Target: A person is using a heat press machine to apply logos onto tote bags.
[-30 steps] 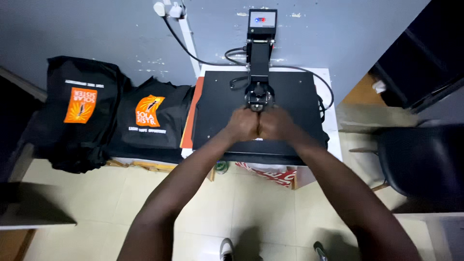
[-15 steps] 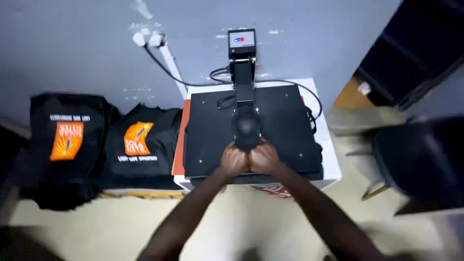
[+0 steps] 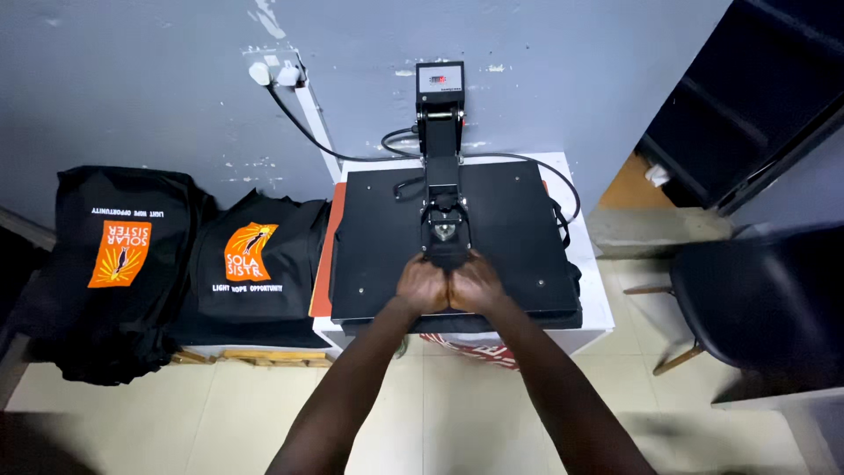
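Both the left hand (image 3: 423, 286) and right hand (image 3: 476, 287), fingers clenched on the heat press handle (image 3: 447, 255), have drawn it down toward the front edge of the black platen (image 3: 510, 237) (press apparently closing) on the white bench (image 3: 594, 299).

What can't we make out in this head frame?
- Handle of the heat press: head view, its grip end is covered by the left hand and right hand.
- What lies under the top platen: hidden by the platen itself.
- Press display: too small to tell what it shows.
- Chair: cut off by the right edge.
- Left shirt stack: lower part is dark; count unclear.
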